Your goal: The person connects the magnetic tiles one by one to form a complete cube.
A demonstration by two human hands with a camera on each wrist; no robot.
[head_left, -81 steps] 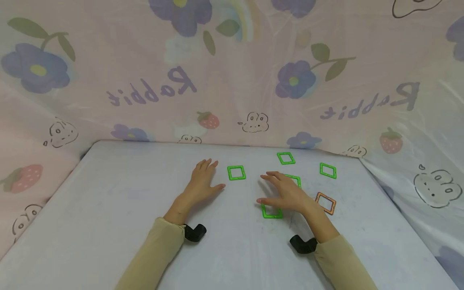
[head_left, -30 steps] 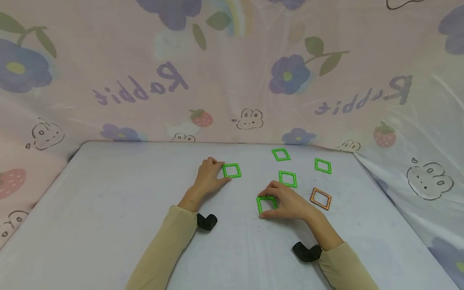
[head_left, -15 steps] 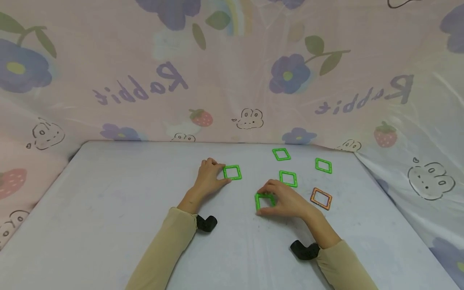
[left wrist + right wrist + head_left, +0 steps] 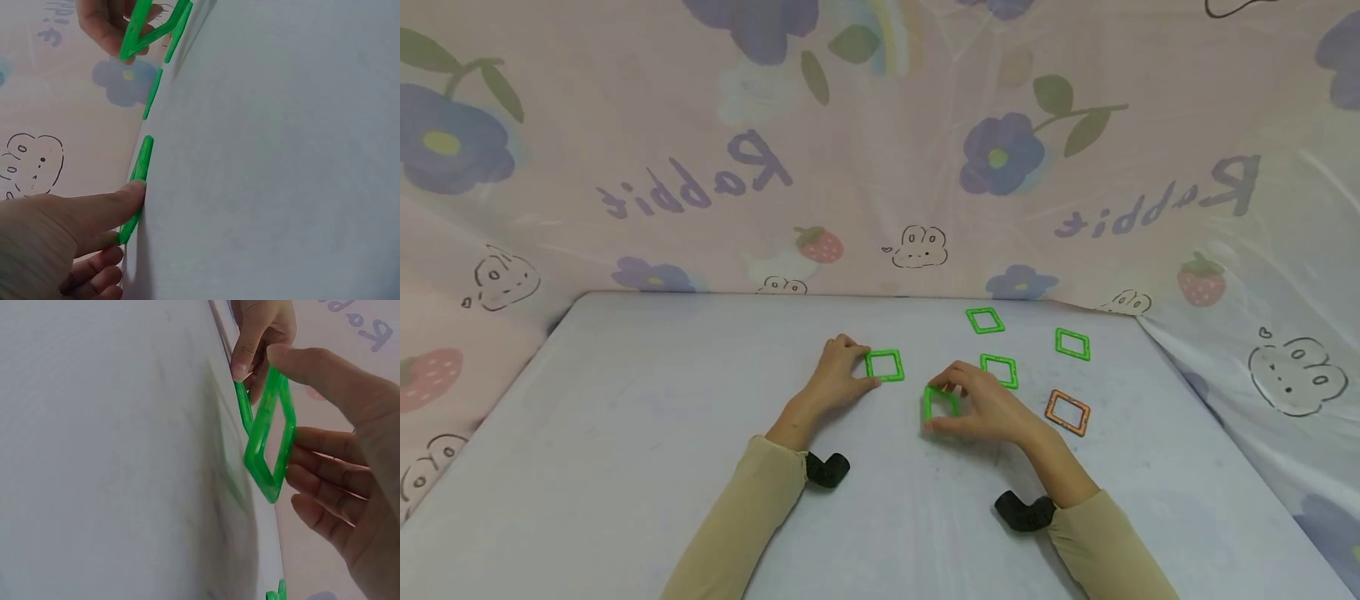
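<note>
In the head view my left hand (image 4: 831,382) pinches the left side of a green square frame (image 4: 900,365) between thumb and fingers. That frame lies low at the table surface, its edge (image 4: 142,165) showing beneath the thumb in the left wrist view. My right hand (image 4: 988,406) holds a second green square frame (image 4: 928,404) by two opposite sides, thumb on the near one. It is tilted and raised, with a shadow below it in the right wrist view, where its plastic bar (image 4: 262,422) is plain. A short gap separates the two frames in the head view.
Behind the right hand lie three more green frames: one at the back (image 4: 981,310), one at the right (image 4: 1072,333) and one in the middle (image 4: 1016,373). An orange frame (image 4: 1050,404) lies by the right wrist. A printed curtain (image 4: 865,183) rises behind the white table (image 4: 662,417).
Both hands, spread over the table earliest, have closed on a green frame each. The right hand has since lifted its frame and moved it left and away, toward the left one.
</note>
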